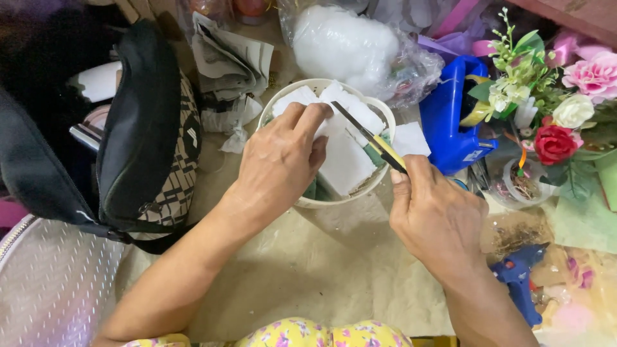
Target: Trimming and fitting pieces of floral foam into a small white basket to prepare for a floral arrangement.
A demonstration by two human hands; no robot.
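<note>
In the middle of the mat [308, 270] stands a round white pot [379, 109]. White foam [344, 160] fills most of it, and a bit of green shows at the edges. The left hand [279, 164] rests on top of the foam with its fingers curled down, pressing on it. The right hand [437, 215] is just beside the pot and is closed tight around a knife [369, 136] with a yellow and black handle. The blade points up and to the left, over the foam, and lies near the left fingertips. The two hands are close but do not touch.

A black bag [138, 128] lies to the left of the pot. A big blue glue gun [450, 122] stands to the right, next to pink, red and white flowers [565, 96]. A small blue glue gun [520, 276] lies near the right wrist. A clear bag of white fluff [347, 42] sits behind the pot.
</note>
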